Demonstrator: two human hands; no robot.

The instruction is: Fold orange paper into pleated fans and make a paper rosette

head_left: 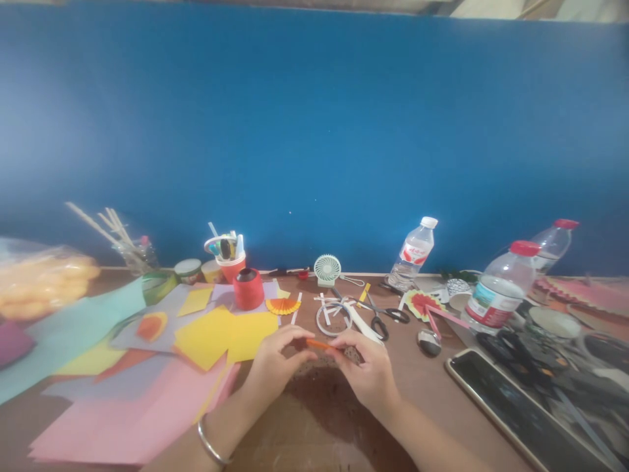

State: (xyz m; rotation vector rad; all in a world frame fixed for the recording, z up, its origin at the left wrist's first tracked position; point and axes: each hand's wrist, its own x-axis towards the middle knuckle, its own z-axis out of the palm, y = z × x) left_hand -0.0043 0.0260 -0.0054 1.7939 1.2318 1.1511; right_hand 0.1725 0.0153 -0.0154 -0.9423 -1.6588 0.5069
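Note:
Between my two hands is a narrow orange strip of folded paper (318, 344), held level above the brown table. My left hand (280, 357) pinches its left end between thumb and fingers. The right end is pinched in the same way by my right hand (366, 367). Just beyond the hands lie a ring of pale tubing (320, 322) and white paper scraps (322, 308). A pleated orange-yellow paper fan (284, 306) rests past my left hand, near a red spool (248, 290). Dark-handled scissors (379, 328) lie beyond my right hand.
Coloured paper sheets (122, 413) cover the left side, with a plastic bag (46, 278) behind. A small fan (327, 269) stands near the blue wall. At right are a small water bottle (414, 254), a large bottle (504, 285), a phone (521, 406) and a paper rosette (423, 303).

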